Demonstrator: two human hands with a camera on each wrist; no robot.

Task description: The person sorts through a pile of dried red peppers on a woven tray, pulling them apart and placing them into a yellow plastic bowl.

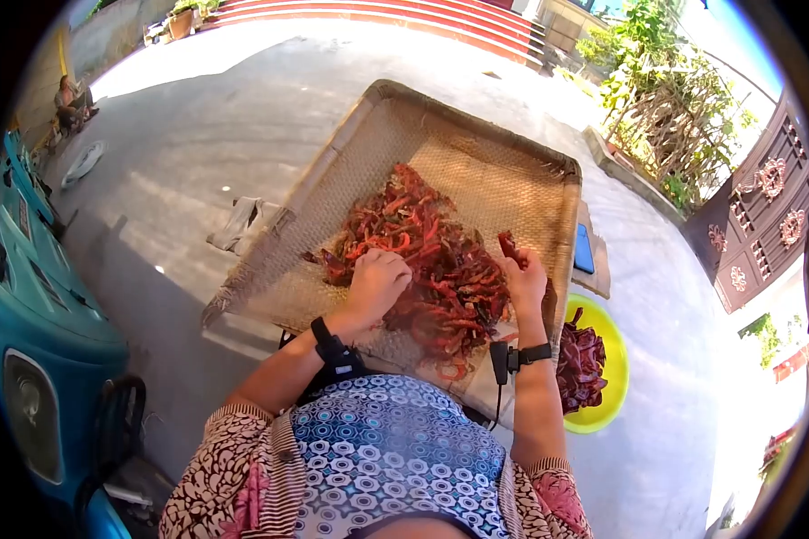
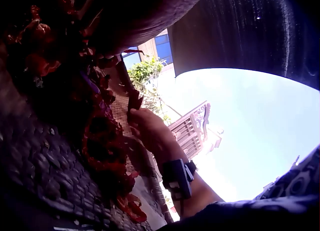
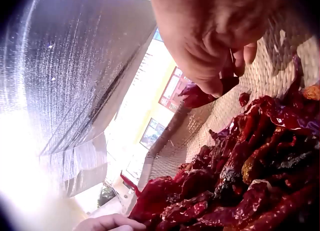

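Observation:
A heap of dried red chili peppers [image 1: 422,260] lies in a large woven tray [image 1: 503,175]. My right hand [image 1: 526,280] pinches a dark red chili pepper [image 3: 200,97] between thumb and fingers, lifted above the tray at the heap's right side. That raised hand also appears in the left wrist view. My left hand [image 1: 379,280] is bent down at the left part of the heap. In the right wrist view its fingers [image 3: 110,222] are right at a red chili with a thin stem [image 3: 155,196]; I cannot tell whether they grip it.
A yellow-green basin [image 1: 613,386] of dark red chilies stands on the ground to the right. A blue phone [image 1: 584,249] lies on cardboard beside the tray. At left stands a teal vehicle [image 1: 45,359]; a person [image 1: 74,103] sits far back left.

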